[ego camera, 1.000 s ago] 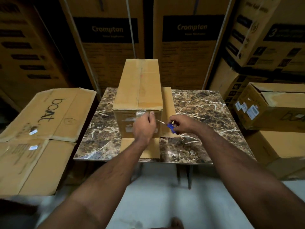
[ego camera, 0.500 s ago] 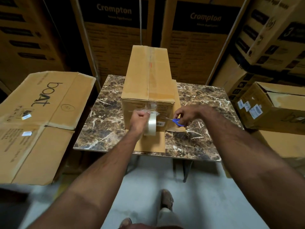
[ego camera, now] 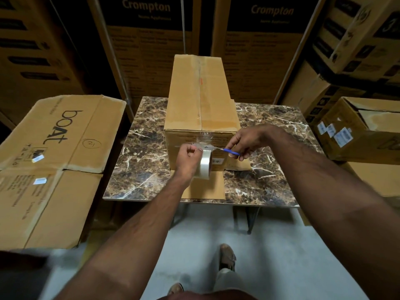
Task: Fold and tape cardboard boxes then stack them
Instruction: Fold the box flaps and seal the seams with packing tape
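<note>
Now the scissors, seemingly gripped by the right hand, reach the tape; left hand holds the roll.

Scissors mostly hidden in right hand; box label unreadable.

the room was dim, lit mostly from above the middle. a desk with a brown marble-patterned top stood at centre on dark metal legs, over a pale grey concrete floor filling the lower middle of the frame. tall printed cartons walled the top of the frame, and more stacked cartons crowded the upper right.
</note>
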`<state>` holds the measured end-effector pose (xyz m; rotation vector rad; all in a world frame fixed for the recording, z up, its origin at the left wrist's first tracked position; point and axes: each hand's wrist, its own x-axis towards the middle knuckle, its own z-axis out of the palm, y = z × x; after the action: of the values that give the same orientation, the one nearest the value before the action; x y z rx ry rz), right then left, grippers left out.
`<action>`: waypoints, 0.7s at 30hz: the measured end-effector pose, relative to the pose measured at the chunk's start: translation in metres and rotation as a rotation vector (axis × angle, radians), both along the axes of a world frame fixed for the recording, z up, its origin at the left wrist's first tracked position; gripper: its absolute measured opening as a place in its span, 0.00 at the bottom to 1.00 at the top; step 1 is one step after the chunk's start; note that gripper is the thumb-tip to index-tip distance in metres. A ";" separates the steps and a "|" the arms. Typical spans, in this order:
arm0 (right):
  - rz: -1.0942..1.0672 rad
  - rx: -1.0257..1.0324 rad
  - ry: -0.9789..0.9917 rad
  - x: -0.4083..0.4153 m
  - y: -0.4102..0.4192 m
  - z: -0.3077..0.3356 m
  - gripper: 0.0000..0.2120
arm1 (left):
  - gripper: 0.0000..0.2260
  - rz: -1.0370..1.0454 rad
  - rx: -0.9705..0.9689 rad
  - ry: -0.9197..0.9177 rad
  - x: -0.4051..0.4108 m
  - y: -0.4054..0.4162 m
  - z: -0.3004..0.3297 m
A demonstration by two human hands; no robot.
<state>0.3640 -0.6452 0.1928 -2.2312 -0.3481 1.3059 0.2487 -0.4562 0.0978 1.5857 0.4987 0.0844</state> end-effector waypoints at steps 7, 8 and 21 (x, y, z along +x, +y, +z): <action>0.020 0.016 -0.066 -0.005 0.005 0.000 0.16 | 0.06 -0.012 -0.058 -0.066 -0.003 0.005 -0.003; 0.027 0.022 -0.074 -0.005 0.006 0.000 0.16 | 0.07 -0.014 -0.061 -0.066 -0.003 0.005 -0.003; 0.085 0.006 -0.226 -0.014 0.013 -0.009 0.12 | 0.02 -0.094 -0.160 0.004 -0.002 0.009 0.000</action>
<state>0.3501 -0.6317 0.1837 -2.3878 -0.5332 1.0937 0.2470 -0.4475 0.0979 1.4503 0.4227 -0.0295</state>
